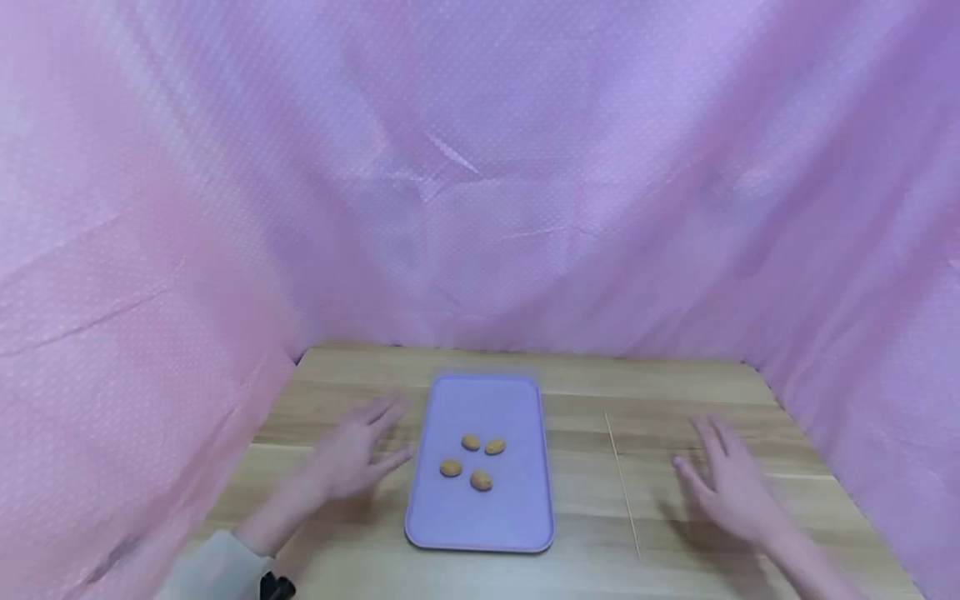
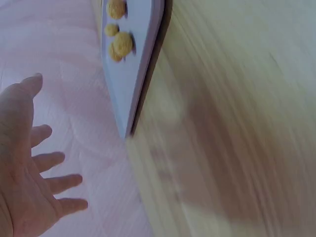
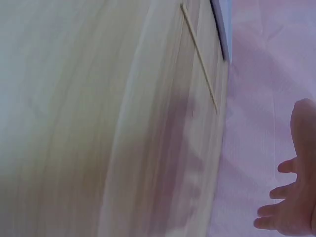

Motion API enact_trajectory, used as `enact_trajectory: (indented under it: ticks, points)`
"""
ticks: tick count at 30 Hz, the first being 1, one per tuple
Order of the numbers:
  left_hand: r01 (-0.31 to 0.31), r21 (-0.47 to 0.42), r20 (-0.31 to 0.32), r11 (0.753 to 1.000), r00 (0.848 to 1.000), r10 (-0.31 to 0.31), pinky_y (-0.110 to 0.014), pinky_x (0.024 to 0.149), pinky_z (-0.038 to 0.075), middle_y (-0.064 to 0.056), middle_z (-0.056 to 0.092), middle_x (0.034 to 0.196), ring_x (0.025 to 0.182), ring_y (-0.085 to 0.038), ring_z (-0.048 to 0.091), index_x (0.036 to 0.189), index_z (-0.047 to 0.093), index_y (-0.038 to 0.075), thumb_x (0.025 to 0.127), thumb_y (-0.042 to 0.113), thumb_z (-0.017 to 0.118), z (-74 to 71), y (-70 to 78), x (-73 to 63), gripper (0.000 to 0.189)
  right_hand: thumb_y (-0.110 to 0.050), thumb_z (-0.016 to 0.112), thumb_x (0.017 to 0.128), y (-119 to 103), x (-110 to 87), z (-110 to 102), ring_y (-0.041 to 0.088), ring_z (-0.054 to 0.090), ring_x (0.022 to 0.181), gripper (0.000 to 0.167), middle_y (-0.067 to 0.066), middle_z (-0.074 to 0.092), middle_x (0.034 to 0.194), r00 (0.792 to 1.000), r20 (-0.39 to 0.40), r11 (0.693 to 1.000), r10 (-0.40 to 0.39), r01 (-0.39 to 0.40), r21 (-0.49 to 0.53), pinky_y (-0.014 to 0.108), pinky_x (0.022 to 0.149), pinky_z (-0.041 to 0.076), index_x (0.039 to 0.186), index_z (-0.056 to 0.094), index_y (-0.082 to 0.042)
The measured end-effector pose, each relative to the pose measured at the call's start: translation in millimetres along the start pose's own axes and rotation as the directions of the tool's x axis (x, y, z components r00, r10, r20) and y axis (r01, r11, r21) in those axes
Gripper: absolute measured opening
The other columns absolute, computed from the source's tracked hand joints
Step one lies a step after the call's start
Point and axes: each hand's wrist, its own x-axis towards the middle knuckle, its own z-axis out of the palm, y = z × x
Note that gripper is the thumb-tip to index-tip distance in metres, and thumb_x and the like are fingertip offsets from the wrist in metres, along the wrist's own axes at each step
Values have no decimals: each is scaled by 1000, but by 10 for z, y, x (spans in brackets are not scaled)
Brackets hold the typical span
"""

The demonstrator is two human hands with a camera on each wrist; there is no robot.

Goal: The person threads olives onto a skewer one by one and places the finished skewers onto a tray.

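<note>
Several small tan-brown oval pieces (image 1: 481, 480), lumpy like nuts, lie on a lilac tray (image 1: 480, 521) in the head view. Left of the tray hovers my left hand (image 1: 352, 454), fingers spread and holding nothing. In the left wrist view that hand (image 2: 24, 168) is raised, its fingers apart, with the tan pieces (image 2: 123, 43) farther off on the tray. A thin wooden skewer (image 1: 622, 483) lies to the tray's right. Beyond it, my right hand (image 1: 731, 487) is held over the table with spread fingers and nothing in them; the right wrist view shows the skewer (image 3: 200, 59) away from this hand (image 3: 294, 187).
The wood-grain table (image 1: 585, 575) carries the tray near its middle. Pink dotted sheeting (image 1: 480, 208) hangs behind the table and along both sides. A dark band (image 1: 276, 586) shows at the left sleeve (image 1: 221, 571).
</note>
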Motion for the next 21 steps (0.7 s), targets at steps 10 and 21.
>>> enact_trajectory:
  ticks: [10,21]
  points:
    - [-187,-154,163,970,964,212,-51,113,57,-10,71,142,131,-31,68,140,69,12,95,29,80,368,203,134,50,-28,82,93,-492,55,435,26,68,87,54,21,66,113,999,43,1000,-13,12,17,47,72,66,131,61,5]
    - [-276,-118,160,954,943,292,-44,106,62,-4,77,126,119,-26,72,119,81,15,88,19,87,614,159,199,33,-12,79,91,-720,-73,673,1,39,60,27,-8,46,71,973,231,999,26,-35,36,18,50,36,85,52,-16]
